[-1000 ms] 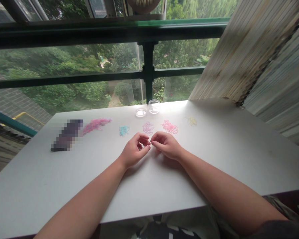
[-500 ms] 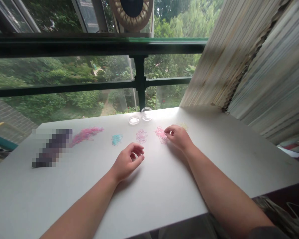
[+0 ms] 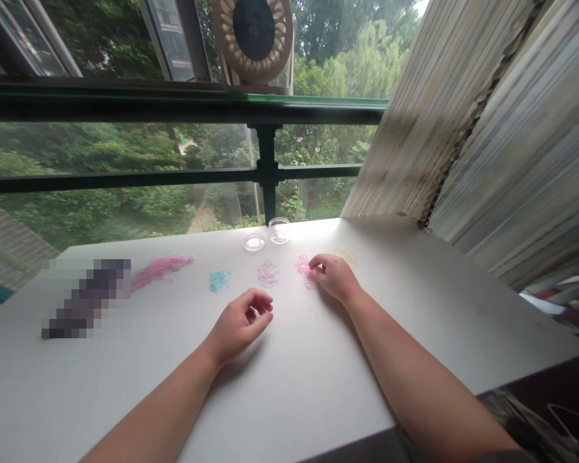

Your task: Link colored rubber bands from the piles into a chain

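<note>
On the white table (image 3: 289,379), small pieces lie in separate piles. My right hand (image 3: 334,276) is at the right edge of a bright pink pile (image 3: 303,269), fingertips on or just over it; whether a piece is between them cannot be made out. My left hand (image 3: 244,321) hovers in front of a pale pink pile (image 3: 269,274), fingers curled loosely with a gap to the thumb and nothing visible between them. To its upper left is a blue pile (image 3: 219,280). A yellowish pile (image 3: 347,256) lies behind my right hand.
Two clear round dishes (image 3: 255,242) (image 3: 279,230) stand near the back edge. A long pink heap (image 3: 161,269) lies at the left, beside a pixelated patch. Behind the table are a green railing (image 3: 174,106) and a round fan-like device (image 3: 253,32); a curtain (image 3: 415,116) hangs right.
The camera view has shifted, so the table sits slightly lower and further left. My right hand's fingertips are now closer over the bright pink pile. My left hand stays loosely curled.
</note>
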`<state>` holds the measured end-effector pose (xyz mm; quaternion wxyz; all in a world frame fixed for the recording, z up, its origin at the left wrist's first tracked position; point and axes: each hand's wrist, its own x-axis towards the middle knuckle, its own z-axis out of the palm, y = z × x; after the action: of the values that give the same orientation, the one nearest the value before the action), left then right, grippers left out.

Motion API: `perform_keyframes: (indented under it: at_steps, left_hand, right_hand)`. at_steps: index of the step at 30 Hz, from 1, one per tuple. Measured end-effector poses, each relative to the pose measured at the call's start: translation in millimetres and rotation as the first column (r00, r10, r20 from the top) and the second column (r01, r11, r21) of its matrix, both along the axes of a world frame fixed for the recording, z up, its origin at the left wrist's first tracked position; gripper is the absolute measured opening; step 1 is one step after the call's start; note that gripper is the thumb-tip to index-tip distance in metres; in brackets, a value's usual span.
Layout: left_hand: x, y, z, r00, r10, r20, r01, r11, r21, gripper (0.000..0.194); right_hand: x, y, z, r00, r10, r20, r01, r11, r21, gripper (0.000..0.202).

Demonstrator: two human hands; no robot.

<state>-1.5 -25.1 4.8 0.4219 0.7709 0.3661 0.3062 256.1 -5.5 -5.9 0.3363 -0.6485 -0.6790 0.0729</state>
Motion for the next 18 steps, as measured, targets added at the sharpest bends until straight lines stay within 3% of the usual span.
perform_keyframes:
  at_steps: [8,18]
  left_hand:
    - [-0.2,0.4,0.2,1.000,0.004,0.002,-0.004,1.000,0.004,0.016]
    - [1.4,-2.0,4.7,1.000,0.023,0.015,-0.023,1.000,0.000,0.014]
  right_hand:
    - [-0.8,-1.8,2.1,1.000,0.000,0.006,0.000,1.000,0.019,0.032]
    - [3.4,-0.1,0.2,0.925,0.002,-0.379,0.030,0.996,0.078,0.033]
